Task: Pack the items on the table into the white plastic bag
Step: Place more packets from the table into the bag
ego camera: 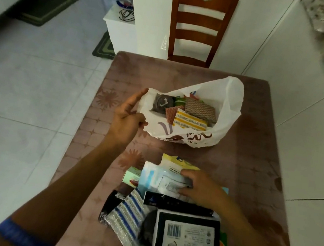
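Head cam, looking down at a brown patterned table (255, 154) with a wooden chair (199, 25) at the far end. The white plastic bag (231, 102) sits near the middle of the table, mouth wide open toward the camera, printed lettering along its near side. Inside you can see a dark round thing (163, 103), a brown zigzag packet (200, 109) and a yellow-and-white packet (189, 123), all piled together.

Left hand (126, 122) is at the bag's left rim, fingers loose and spread, pointing finger touching or just beside the plastic; not gripping anything as far as I can see.

Right hand (200, 187) is down on the heap of items near the table's front edge, fingers curled around a light blue and white pack (156, 180). Just beside that there's a yellowish pouch (172, 161), a small green box (131, 177), a blue-striped packet (127, 214) and a black box with a barcode label (186, 238), overlapping each other.
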`<state>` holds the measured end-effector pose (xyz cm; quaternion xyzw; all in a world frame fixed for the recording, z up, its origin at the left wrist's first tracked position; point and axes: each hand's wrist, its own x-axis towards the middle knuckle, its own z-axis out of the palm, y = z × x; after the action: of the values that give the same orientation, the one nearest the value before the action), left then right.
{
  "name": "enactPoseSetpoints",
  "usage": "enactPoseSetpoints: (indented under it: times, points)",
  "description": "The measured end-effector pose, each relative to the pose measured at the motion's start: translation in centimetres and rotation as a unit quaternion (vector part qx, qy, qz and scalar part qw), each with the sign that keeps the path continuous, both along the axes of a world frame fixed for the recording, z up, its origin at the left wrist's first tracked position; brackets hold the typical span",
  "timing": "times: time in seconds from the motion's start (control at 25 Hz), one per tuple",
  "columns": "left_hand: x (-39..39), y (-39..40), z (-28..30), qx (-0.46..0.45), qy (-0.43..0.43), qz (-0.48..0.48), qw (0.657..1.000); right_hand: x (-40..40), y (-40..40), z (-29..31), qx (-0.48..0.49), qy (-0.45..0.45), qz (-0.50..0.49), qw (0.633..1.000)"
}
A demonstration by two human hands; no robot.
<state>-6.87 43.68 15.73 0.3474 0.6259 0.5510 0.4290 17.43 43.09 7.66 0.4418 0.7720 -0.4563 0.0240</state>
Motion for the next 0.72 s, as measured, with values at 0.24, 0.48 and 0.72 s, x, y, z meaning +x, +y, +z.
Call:
enactPoseSetpoints:
  times: [0.24,0.48,0.72]
  points:
    - [-0.4,0.6,0.5,0.015,-0.031,0.008,0.999,0.1,4.1,9.4,0.049,0.346,-0.273,0.896]
    - [-2.2,2.2,2.5,0.067,-0.183,0.044,0.98,-2.8,8.9,8.6,0.44,0.15,-0.055,0.884]
    - [-2.7,1.7,4.0,0.086,-0.208,-0.049,0.973,-4.1,12.9,2.3,0.446,-0.095,-0.109,0.883]
